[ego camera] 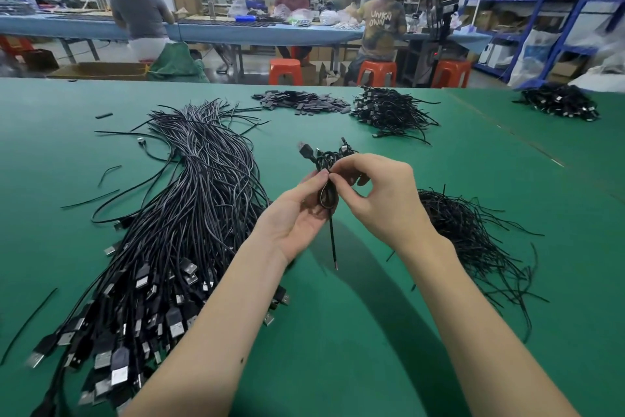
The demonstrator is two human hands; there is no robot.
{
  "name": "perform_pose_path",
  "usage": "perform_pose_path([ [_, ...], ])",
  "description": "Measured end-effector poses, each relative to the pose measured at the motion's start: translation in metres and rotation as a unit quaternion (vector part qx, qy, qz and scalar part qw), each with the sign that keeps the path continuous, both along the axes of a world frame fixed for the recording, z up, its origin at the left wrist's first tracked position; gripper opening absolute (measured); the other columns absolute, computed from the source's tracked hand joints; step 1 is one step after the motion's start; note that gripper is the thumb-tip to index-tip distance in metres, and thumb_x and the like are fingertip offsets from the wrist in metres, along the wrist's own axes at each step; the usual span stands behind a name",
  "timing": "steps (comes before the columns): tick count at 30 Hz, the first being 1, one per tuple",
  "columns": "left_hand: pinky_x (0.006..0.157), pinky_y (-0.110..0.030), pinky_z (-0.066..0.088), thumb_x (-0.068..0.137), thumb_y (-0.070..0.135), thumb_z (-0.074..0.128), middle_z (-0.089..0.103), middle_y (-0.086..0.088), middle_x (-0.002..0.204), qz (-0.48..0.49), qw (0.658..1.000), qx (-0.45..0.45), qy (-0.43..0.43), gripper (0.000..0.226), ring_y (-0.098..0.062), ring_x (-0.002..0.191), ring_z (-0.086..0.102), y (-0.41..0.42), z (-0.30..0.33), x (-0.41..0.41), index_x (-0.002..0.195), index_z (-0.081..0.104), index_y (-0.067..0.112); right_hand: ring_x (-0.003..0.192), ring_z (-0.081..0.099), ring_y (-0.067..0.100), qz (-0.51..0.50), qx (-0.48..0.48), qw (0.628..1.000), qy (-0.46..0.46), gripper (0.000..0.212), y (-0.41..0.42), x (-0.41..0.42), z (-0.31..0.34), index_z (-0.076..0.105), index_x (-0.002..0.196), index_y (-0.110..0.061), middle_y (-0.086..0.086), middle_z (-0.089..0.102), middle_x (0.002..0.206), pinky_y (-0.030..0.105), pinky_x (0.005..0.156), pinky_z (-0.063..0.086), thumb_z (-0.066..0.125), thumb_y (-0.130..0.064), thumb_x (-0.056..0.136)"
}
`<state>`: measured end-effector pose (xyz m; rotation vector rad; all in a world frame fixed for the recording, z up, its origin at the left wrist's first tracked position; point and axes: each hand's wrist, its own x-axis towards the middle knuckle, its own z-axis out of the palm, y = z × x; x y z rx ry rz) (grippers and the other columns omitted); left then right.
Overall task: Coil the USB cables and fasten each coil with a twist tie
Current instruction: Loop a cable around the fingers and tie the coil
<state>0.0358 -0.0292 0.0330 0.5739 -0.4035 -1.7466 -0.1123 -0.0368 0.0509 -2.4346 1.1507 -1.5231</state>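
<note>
While both hands pinch it, black coiled cable (327, 180) bunched, twist tie (332, 237) end dangling.

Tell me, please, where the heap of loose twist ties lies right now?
In the head view the twist ties lie on the green table, just right of the right hand.

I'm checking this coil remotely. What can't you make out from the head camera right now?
- Whether the twist tie is wound fully round the coiled cable: the fingers of the left hand and right hand cover the wrap.
- The loop count: strands are too small and overlapped.
- The uncoiled cable bundle: its plug end is cut off by the bottom-left edge.
- The far heap of coils: individual ties are too small to see.
</note>
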Motion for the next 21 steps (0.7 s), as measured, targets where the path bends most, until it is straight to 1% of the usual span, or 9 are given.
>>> perform_pose_path([
  [4,0.087,-0.024,0.055,0.074,0.008,0.073,0.074,-0.008,0.092,0.051,0.995,-0.071,-0.037,0.023,-0.016,0.085,0.070,-0.003,-0.004,-0.004,0.096,0.067,0.011,0.067,0.062,0.004,-0.040,0.042,0.996,-0.073,0.004,0.005,0.013,-0.003,0.075,0.083,-0.014,-0.009,0.071,0.073,0.007,0.067,0.045,0.075,-0.010,0.086],
  [7,0.075,-0.021,0.056,0.071,0.008,0.075,0.075,-0.004,0.086,0.098,0.983,-0.124,-0.095,0.024,-0.013,0.079,0.070,-0.002,-0.007,-0.003,0.094,0.068,0.012,0.056,0.059,0.000,-0.012,0.261,0.944,-0.201,0.007,0.001,0.014,0.000,0.076,0.080,-0.014,-0.011,0.068,0.063,0.010,0.059,0.044,0.074,-0.013,0.087],
  [8,0.075,-0.020,0.055,0.070,0.008,0.076,0.075,-0.003,0.085,0.114,0.972,-0.154,-0.134,0.022,-0.013,0.080,0.071,-0.002,-0.008,-0.002,0.090,0.071,0.015,0.056,0.058,0.005,0.049,0.379,0.875,-0.298,0.009,-0.001,0.011,0.002,0.075,0.079,-0.010,-0.007,0.067,0.063,0.014,0.055,0.044,0.073,-0.009,0.088],
  [11,0.078,-0.018,0.053,0.068,0.014,0.081,0.076,0.003,0.084,0.135,0.908,-0.268,-0.293,0.017,-0.009,0.083,0.070,0.002,-0.004,0.005,0.079,0.078,0.027,0.053,0.056,0.011,0.207,0.626,0.507,-0.555,0.008,0.003,0.007,0.003,0.070,0.068,0.001,0.005,0.063,0.068,0.016,0.048,0.046,0.071,-0.001,0.075],
  [13,0.079,-0.018,0.053,0.066,0.018,0.082,0.076,0.004,0.084,0.125,0.890,-0.273,-0.342,0.018,-0.007,0.083,0.070,0.001,-0.002,0.012,0.079,0.079,0.030,0.052,0.057,0.011,0.229,0.642,0.455,-0.573,0.004,0.006,0.010,0.001,0.069,0.069,0.002,0.006,0.062,0.069,0.016,0.046,0.046,0.071,-0.001,0.070],
  [15,0.081,-0.021,0.054,0.064,0.021,0.082,0.077,0.001,0.086,0.099,0.909,-0.238,-0.327,0.017,-0.011,0.084,0.070,0.000,-0.001,0.018,0.079,0.079,0.029,0.056,0.058,0.009,0.216,0.623,0.556,-0.506,0.006,0.005,0.012,0.002,0.072,0.072,-0.001,0.006,0.065,0.073,0.014,0.049,0.049,0.071,-0.002,0.078],
  [17,0.079,-0.022,0.055,0.064,0.018,0.082,0.076,-0.003,0.086,0.079,0.940,-0.190,-0.273,0.016,-0.013,0.079,0.070,0.000,0.001,0.022,0.079,0.080,0.025,0.061,0.062,0.009,0.172,0.532,0.726,-0.400,0.008,0.002,0.013,0.002,0.073,0.090,-0.006,0.007,0.069,0.085,0.015,0.057,0.052,0.067,0.000,0.089],
  [19,0.075,-0.022,0.055,0.065,0.014,0.081,0.075,-0.003,0.083,0.071,0.964,-0.142,-0.214,0.014,-0.013,0.074,0.068,-0.001,0.003,0.024,0.077,0.080,0.021,0.069,0.066,0.007,0.085,0.363,0.891,-0.259,0.022,0.002,0.009,-0.001,0.067,0.107,-0.014,0.003,0.072,0.100,0.016,0.064,0.054,0.067,0.000,0.090],
  [21,0.073,-0.023,0.054,0.067,0.012,0.079,0.073,-0.001,0.081,0.063,0.978,-0.112,-0.166,0.012,-0.013,0.072,0.066,-0.002,0.005,0.024,0.075,0.081,0.021,0.078,0.067,0.006,0.029,0.179,0.976,-0.120,0.028,0.003,0.005,-0.003,0.065,0.111,-0.019,-0.006,0.069,0.107,0.017,0.068,0.053,0.072,-0.006,0.087],
])
